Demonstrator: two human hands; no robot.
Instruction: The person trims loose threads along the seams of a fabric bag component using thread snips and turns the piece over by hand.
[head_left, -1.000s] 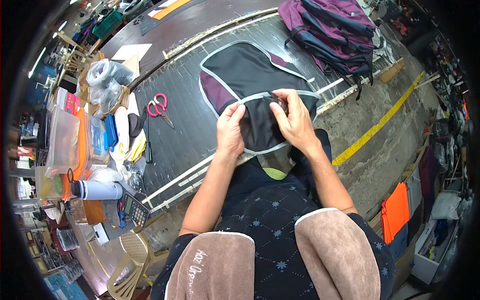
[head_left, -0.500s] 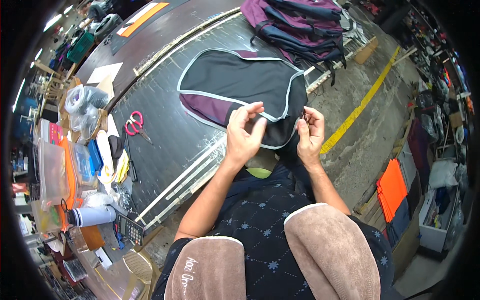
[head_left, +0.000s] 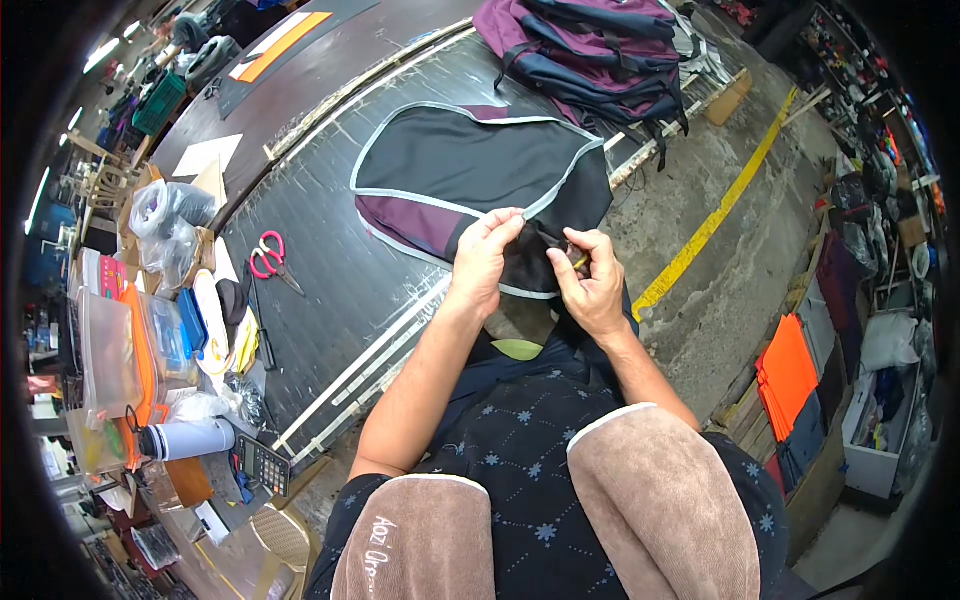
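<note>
A black and purple sewn fabric panel (head_left: 460,145) with light grey binding lies on the dark table, its near end hanging toward my lap. At its near edge, my left hand (head_left: 483,258) pinches the grey binding between thumb and fingertips. Just to the right, my right hand (head_left: 592,285) is closed round a small dark tool with a yellowish part (head_left: 578,262). Its kind is mostly hidden by the fingers. The tool is close to the black cloth; whether it touches cannot be told.
Pink-handled scissors (head_left: 268,258) lie left on the table (head_left: 330,300). Purple and navy backpacks (head_left: 590,60) are heaped at the far right. Plastic boxes (head_left: 105,350), a white bottle (head_left: 190,437) and a calculator (head_left: 262,462) crowd the left. A yellow line (head_left: 715,215) crosses the floor.
My left hand has closed onto the panel's binding; before, its fingers were apart. My right hand has moved left and nearer to me, bringing the small tool close to the left hand.
</note>
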